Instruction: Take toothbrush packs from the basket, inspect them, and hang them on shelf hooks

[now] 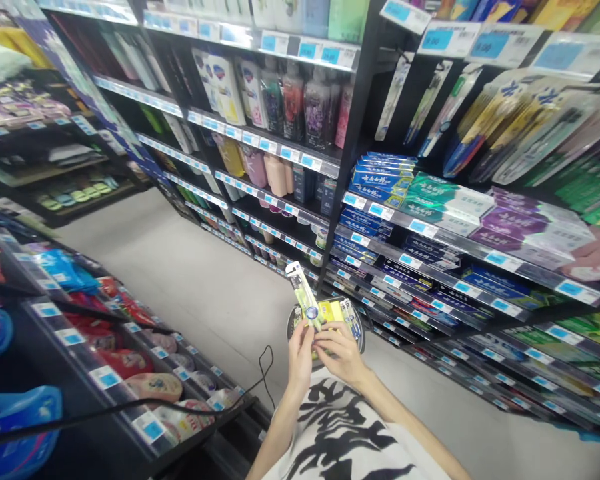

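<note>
A packaged toothbrush stands tilted in front of my body, its white top pointing up and away. My left hand pinches the lower end of the pack between thumb and fingers. From the other side my right hand also has its fingers closed at that lower end, close against the left fingertips. Beneath both hands is a dark shopping basket, partly covered by them and by the pack. Inside it lie a yellow package and more toothbrush packs.
To the right, a shelf holds toothpaste boxes under hanging toothbrushes. Bottles line the shelves ahead. A low shelf with bagged goods stands at left, crossed by a black cable. Grey floor runs between.
</note>
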The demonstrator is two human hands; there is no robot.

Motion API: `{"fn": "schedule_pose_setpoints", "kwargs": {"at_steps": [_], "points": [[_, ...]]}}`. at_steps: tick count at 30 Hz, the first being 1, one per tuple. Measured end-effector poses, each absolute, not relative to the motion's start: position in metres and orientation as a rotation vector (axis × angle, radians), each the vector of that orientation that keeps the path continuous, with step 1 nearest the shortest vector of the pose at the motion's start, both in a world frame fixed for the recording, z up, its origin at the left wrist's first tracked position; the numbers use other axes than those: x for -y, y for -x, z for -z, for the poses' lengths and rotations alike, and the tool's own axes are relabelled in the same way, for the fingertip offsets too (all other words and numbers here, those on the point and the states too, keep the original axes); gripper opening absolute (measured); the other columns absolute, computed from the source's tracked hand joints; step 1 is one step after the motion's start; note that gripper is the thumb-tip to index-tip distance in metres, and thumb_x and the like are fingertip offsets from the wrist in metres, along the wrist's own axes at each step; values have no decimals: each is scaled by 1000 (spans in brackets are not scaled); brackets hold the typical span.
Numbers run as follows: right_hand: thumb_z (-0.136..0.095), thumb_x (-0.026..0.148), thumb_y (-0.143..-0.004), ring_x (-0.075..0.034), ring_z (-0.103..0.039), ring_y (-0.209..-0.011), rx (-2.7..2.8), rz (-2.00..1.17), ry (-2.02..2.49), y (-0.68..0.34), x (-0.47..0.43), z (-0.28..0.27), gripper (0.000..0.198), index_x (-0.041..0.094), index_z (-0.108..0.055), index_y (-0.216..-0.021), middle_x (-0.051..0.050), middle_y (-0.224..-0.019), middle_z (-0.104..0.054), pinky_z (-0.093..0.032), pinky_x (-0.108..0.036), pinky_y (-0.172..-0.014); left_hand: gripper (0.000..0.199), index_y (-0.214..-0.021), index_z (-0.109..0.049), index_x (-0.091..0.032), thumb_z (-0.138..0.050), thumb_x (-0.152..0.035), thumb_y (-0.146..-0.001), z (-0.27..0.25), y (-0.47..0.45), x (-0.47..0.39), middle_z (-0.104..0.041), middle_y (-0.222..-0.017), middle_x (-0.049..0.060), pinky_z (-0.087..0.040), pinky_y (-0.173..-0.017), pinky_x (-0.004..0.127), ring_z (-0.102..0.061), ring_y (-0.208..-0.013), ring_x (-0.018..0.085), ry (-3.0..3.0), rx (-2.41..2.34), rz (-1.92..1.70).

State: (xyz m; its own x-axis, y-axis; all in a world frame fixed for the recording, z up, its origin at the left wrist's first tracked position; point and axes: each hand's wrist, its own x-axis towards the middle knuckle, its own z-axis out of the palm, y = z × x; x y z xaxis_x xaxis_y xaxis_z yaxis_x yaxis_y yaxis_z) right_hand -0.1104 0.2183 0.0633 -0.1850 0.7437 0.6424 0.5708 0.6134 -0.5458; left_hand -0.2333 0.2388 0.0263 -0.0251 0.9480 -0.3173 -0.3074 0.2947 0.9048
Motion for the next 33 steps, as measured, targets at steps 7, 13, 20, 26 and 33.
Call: {"fn": "schedule_pose_setpoints", "kwargs": {"at_steps": [7,13,20,26,33], "points": [[-70,9,-82,-19,-68,-96,1494,-244,1201,116,-216,-67,29,22,-71,-107,-8,-103,-72,-57,-34,-85,73,-124,-65,-12,-78,-59,-70,-29,236,-240,-60,-136,16,-56,-87,31,-62,-117,29,-646,-1067,-1066],[-74,26,-82,-19,-66,-79,1467,-501,1418,106,-217,-48,16,20,-73,-97,-6,-91,-72,-54,-29,-71,75,-113,-72,-10,-76,-67,-65,-20,238,-245,-66,-128,17,-48,-105,42,-59,-122,34,-766,-1166,-1020],[-66,40,-89,-18,-68,-73,1226,-829,1370,90,-221,-47,25,19,-66,-102,-5,-89,-73,-56,-31,-69,55,-97,-76,-15,-70,-64,-72,-29,238,-250,-68,-114,12,-56,-92,35,-63,-111,29,-1075,-1095,-1036],[-64,49,-90,-12,-61,-59,935,-753,1242,17,-287,-138,35,17,-59,-103,-6,-91,-70,-44,-20,-42,43,-92,-74,-19,-63,-59,-81,-29,231,-244,-69,-102,9,-59,-78,27,-67,-94,23,-1227,-987,-1012],[-73,46,-80,-10,-62,-65,955,-492,1119,-68,-383,-263,35,16,-59,-92,-5,-94,-70,-43,-18,-47,41,-92,-73,-22,-56,-58,-87,-33,228,-240,-71,-101,6,-57,-79,26,-69,-89,20,-1327,-978,-971]]}}
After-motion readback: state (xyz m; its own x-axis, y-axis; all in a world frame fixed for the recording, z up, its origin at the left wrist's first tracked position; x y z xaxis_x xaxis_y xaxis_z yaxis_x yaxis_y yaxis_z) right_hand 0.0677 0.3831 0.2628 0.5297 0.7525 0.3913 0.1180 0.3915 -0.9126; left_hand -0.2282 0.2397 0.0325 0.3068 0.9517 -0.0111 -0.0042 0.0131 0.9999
